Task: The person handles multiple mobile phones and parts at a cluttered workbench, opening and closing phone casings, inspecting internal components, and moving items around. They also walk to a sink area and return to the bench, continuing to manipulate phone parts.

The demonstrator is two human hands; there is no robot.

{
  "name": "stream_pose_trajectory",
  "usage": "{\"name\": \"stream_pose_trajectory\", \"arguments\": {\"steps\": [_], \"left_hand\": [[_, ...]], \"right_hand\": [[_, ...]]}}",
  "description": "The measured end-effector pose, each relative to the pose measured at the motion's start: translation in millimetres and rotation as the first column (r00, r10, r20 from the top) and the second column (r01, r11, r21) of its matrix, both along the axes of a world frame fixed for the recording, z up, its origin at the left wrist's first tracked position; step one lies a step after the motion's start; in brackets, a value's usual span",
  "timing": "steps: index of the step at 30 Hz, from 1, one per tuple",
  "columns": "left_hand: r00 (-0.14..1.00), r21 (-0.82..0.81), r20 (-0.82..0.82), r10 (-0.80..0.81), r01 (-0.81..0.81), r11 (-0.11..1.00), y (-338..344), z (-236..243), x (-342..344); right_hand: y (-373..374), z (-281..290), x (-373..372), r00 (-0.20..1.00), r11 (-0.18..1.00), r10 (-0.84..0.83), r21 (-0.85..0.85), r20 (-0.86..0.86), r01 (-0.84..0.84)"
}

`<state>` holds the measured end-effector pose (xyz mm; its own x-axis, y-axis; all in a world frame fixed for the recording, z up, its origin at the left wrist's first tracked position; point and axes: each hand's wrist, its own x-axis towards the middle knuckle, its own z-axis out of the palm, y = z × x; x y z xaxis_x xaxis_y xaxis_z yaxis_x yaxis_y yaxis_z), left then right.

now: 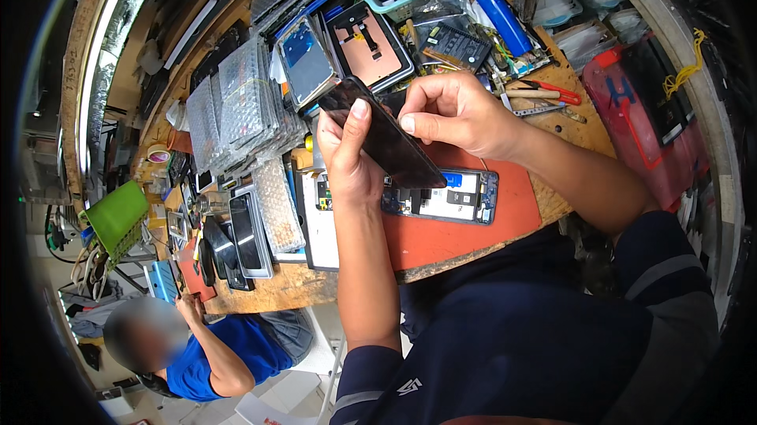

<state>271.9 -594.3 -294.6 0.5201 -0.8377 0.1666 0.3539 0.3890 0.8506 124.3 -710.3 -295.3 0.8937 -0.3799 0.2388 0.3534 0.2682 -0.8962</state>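
My left hand (349,163) is closed around a dark, glossy phone screen panel (388,141), thumb on its face. It is held tilted above the work mat. My right hand (461,116) is pinched at the panel's right edge. Whatever lies between its thumb and finger is hidden or too small to name. Below the panel, an opened phone (465,203) with its battery and circuit board exposed rests on the red-orange mat (453,244). The panel and my left arm cover part of that phone.
Bubble-wrapped packs (236,106) are stacked left of my hands. Behind are a disassembled tablet (371,50), a blue cylinder (501,16) and a teal basket (410,3). Red-handled pliers (556,92) lie right. A co-worker in a blue shirt (229,354) sits at lower left.
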Motion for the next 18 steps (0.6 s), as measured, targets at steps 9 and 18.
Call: {"name": "stream_pose_trajectory", "arguments": {"steps": [9, 18], "left_hand": [[1.0, -0.009, -0.008, 0.016, -0.016, 1.0, 0.2, -4.9, 3.6], [0.996, 0.024, -0.019, 0.089, -0.088, 0.996, -2.5, 2.1, 1.8]], "right_hand": [[0.4, -1.6, 0.8, 1.0, 1.0, 0.008, 0.008, -0.005, -0.008], [0.8, -3.2, 5.4, 0.997, 0.998, -0.059, -0.009, -0.042, 0.058]]}}
